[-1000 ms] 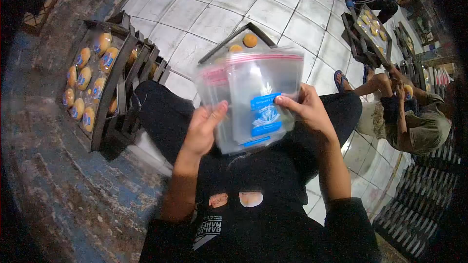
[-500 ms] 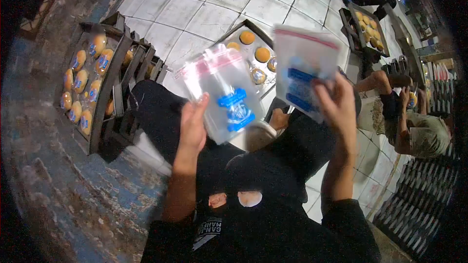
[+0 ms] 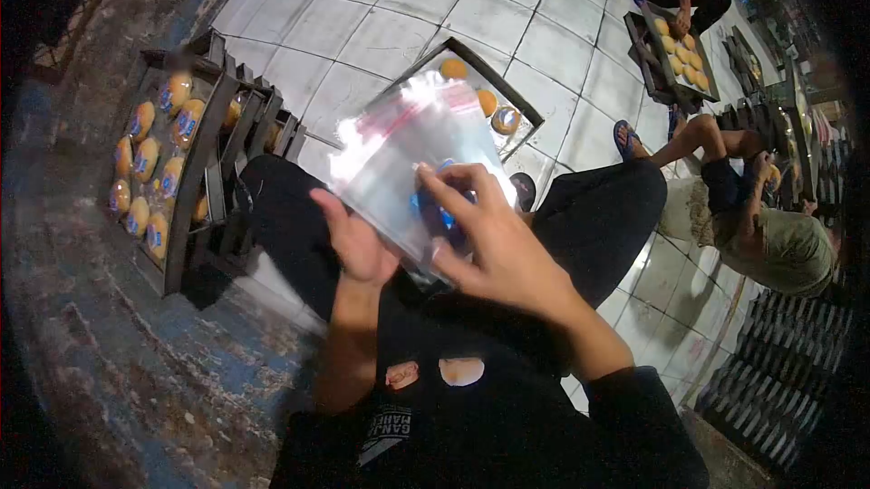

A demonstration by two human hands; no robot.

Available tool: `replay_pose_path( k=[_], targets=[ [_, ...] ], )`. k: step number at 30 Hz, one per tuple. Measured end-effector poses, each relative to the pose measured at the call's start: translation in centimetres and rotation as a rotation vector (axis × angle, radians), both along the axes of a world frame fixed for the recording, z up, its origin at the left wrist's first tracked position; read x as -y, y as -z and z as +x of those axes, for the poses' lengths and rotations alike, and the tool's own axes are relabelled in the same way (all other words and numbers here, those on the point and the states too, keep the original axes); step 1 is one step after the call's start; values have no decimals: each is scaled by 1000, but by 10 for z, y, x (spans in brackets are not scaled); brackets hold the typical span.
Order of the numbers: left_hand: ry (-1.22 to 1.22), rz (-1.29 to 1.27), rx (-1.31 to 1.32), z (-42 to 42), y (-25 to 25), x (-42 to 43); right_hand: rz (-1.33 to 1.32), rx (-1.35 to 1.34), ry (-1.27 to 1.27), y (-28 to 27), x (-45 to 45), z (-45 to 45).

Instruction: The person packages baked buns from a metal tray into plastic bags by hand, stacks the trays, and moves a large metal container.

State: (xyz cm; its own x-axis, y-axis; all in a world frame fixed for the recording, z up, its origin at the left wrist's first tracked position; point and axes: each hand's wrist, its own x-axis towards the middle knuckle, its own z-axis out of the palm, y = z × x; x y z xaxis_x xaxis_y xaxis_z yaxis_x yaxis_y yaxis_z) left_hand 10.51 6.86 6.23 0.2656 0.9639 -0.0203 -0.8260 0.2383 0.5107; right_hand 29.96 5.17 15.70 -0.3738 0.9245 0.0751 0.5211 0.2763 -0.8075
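Note:
A stack of clear plastic bags [image 3: 390, 163] with pink-red strips at the top and blue print is tilted above my lap. My left hand [image 3: 362, 249] supports its lower left edge from beneath, thumb sticking out to the side and other fingers hidden. Across the front of the bags lies my right hand [image 3: 503, 244], its bent fingers and thumb holding the printed part. Light glares off the plastic at the upper left. Behind the bags is a dark tray [image 3: 518, 65] with round buns [image 3: 453, 68], one of them wrapped [image 3: 506, 120].
At the left, a tray [image 3: 195, 163] of wrapped buns tilts against stacked trays. Another person's hand [image 3: 682, 19] reaches over a bun tray [image 3: 657, 63] at the upper right. A second person [image 3: 784, 249] sits at the right, above dark slatted racks [image 3: 770, 380].
My right hand has brought its separate bags leftward onto the bags in my left hand. The left thumb has lifted off their front. The upper-right person's hand now reaches over the buns.

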Motion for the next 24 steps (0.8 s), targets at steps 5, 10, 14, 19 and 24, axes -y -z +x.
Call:
replay_pose_path(
  k=[5,10,14,19,24],
  targets=[
    [-22,-233,-558,9,-1,1,-442,-444,127,9,-8,25],
    [-21,-177,-521,5,-3,-5,-434,-334,413,28,-33,61],
    [47,-107,-811,22,15,-21,-378,-528,174,85,-34,42],
    [125,-157,-859,16,63,-38,-658,-551,349,139,-58,68],
    [552,-174,-1104,-5,103,-55,-926,-432,214,208,-45,94]
  ],
)
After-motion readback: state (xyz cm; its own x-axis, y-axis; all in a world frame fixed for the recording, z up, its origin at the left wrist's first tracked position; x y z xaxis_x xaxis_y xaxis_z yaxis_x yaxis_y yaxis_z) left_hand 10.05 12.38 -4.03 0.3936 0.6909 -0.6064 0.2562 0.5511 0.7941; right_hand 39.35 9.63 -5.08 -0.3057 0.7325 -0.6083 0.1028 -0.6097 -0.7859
